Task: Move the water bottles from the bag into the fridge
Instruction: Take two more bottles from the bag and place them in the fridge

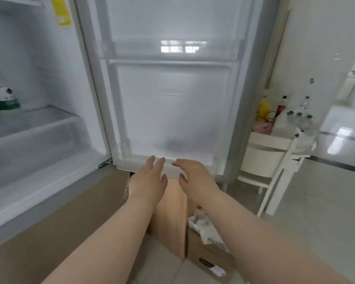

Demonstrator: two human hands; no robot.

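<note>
The fridge stands open, with its door [172, 95] swung out in front of me and its white shelf [33, 121] at the left. Two green-labelled water bottles [0, 99] stand on that shelf at the far left edge. Below the door, on the floor, a brown paper bag [172, 218] stands upright; I cannot see inside it. My left hand [150, 179] and my right hand [193, 177] hover side by side above the bag, near the door's bottom edge. Both hands hold nothing, fingers spread.
A cardboard box [209, 253] with crumpled white paper sits right of the bag. A white rack [271, 152] at the right carries several clear bottles [299, 119] and a yellow container [264, 107]. Pale tiled floor [316, 212] spreads to the right.
</note>
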